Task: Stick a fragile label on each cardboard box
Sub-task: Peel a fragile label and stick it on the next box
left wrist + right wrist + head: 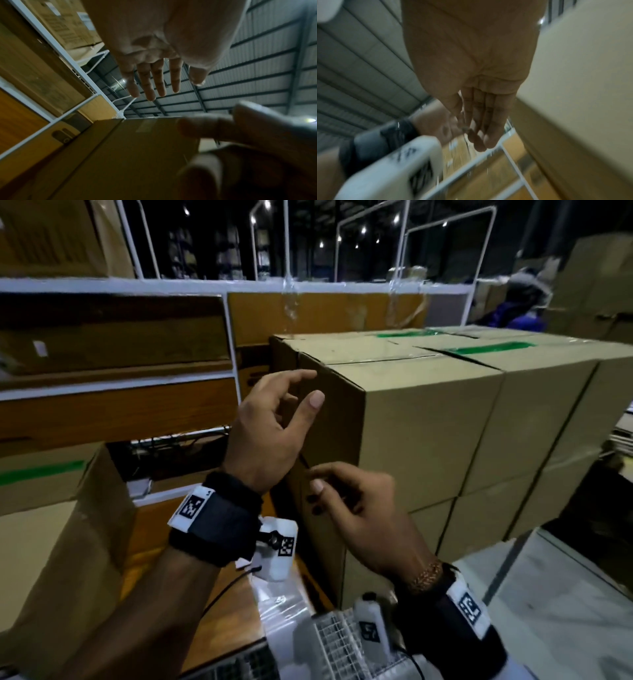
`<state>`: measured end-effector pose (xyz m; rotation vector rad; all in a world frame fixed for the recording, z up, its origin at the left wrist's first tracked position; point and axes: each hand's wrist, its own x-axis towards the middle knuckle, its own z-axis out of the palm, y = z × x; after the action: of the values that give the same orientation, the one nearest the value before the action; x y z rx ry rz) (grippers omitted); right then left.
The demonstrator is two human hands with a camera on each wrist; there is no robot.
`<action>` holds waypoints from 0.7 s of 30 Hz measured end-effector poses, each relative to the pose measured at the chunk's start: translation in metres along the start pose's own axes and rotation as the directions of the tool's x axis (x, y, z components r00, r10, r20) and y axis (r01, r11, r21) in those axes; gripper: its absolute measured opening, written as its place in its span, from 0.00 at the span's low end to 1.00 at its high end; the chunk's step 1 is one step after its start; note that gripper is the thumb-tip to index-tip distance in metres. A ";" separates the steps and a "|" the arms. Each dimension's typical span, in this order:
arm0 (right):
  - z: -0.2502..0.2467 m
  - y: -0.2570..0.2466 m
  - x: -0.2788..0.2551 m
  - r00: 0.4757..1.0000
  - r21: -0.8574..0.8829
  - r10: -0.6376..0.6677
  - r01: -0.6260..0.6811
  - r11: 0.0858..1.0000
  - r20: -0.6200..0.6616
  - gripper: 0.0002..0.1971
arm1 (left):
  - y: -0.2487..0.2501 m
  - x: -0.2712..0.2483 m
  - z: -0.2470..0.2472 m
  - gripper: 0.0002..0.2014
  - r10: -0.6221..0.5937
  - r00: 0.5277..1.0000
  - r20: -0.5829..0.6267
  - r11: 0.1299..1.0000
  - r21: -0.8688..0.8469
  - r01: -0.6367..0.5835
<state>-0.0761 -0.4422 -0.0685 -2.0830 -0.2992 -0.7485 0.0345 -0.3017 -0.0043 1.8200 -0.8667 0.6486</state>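
Note:
A stack of plain cardboard boxes stands in front of me, its near corner facing me. My left hand is raised beside the dark left face of the nearest box, fingers straight and spread, holding nothing. My right hand hovers lower at the same box corner with its fingers loosely bent. In the right wrist view its fingers lie straight and together beside the pale box face, with nothing in them. No label shows in any view.
A white-framed shelf rack with more cartons fills the left. A carton with green tape sits low left. A white wire basket is at the bottom. A person in blue is at the back right. Grey floor lies to the right.

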 end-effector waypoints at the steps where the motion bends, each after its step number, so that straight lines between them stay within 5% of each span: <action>1: -0.012 -0.003 0.000 0.999 -0.002 -0.019 0.019 1.000 -0.037 0.08 | 0.004 0.002 0.008 0.20 -0.002 1.000 0.017 1.000 -0.015 0.002; 9: -0.088 0.023 0.016 0.914 -0.279 -0.131 0.020 0.960 -0.385 0.10 | 0.018 0.008 0.055 0.24 -0.114 0.971 0.208 0.991 0.097 0.096; 15: -0.130 0.082 0.035 0.866 -0.423 0.142 -0.370 0.827 -0.479 0.47 | 0.022 0.000 0.067 0.35 -0.171 0.965 0.200 0.981 0.121 0.149; 21: -0.142 0.099 0.044 0.865 -0.390 0.142 -0.357 0.849 -0.482 0.53 | 0.025 -0.008 0.067 0.38 -0.148 0.985 0.093 0.984 0.116 0.137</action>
<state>-0.0526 -0.6177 -0.0455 -2.2521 0.4554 -1.1803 0.0133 -0.3680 -0.0220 2.0079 -0.7711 0.5256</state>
